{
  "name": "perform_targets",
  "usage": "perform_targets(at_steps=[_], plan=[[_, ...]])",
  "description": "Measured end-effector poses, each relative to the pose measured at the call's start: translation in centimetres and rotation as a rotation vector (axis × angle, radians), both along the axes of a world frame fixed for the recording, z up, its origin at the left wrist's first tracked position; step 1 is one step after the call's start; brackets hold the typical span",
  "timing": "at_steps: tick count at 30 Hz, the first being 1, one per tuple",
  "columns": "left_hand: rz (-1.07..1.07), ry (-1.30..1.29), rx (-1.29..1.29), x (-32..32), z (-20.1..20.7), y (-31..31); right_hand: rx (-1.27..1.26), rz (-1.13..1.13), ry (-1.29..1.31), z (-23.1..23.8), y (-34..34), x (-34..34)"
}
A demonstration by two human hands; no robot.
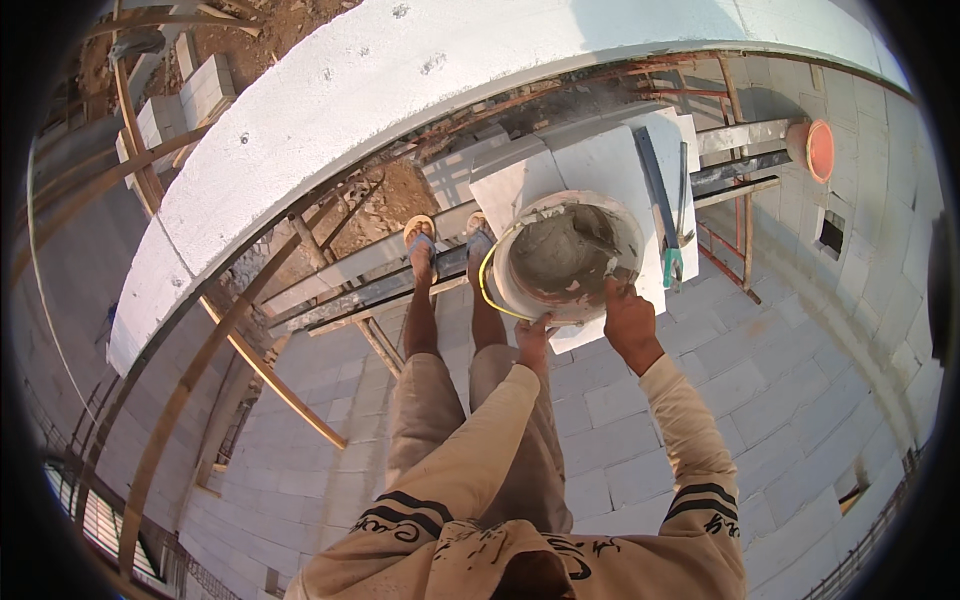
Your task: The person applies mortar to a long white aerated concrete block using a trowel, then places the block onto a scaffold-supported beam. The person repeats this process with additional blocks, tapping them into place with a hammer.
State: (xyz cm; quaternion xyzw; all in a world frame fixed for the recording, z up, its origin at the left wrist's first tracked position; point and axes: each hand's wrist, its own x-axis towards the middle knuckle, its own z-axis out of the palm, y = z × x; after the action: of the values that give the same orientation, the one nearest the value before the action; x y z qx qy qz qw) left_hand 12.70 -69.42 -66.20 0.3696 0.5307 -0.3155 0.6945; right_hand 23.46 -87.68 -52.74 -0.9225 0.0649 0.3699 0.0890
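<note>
A round bucket (510, 265) of wet grey mortar (568, 248) stands on pale blocks, with a yellow handle (484, 278) hanging round its left side. My left hand (534, 338) is closed on the near rim of the bucket. Over the bucket's near right edge, my right hand (632, 325) is closed round what looks like a trowel (614, 268). The handle is hidden in my fist, and little of the blade shows against the mortar. To the right of the bucket lies a handsaw (655, 185) with a teal handle (673, 266).
Pale blocks (518, 172) support the bucket on the scaffold planks (340, 270), where my sandalled feet stand. A long white block wall (330, 110) curves across the far side. An orange bucket (820, 152) sits at the right end of the planks. Wooden poles (200, 370) slant at left.
</note>
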Motion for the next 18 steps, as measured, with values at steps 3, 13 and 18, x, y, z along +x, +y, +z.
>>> perform_targets(at_steps=[3, 13, 18], plan=[[-0.040, -0.107, 0.067, 1.7, -0.1, 3.0, 0.159, 0.086, 0.027, 0.3, 0.2, -0.9], [-0.321, -0.365, 0.180, 8.2, 2.9, 6.6, 0.210, -0.110, 0.199, 1.3, 3.3, 1.5], [-0.438, -0.380, 0.343, 7.7, 7.6, 11.5, 0.303, -0.109, 0.047, 4.1, 2.7, 0.5]])
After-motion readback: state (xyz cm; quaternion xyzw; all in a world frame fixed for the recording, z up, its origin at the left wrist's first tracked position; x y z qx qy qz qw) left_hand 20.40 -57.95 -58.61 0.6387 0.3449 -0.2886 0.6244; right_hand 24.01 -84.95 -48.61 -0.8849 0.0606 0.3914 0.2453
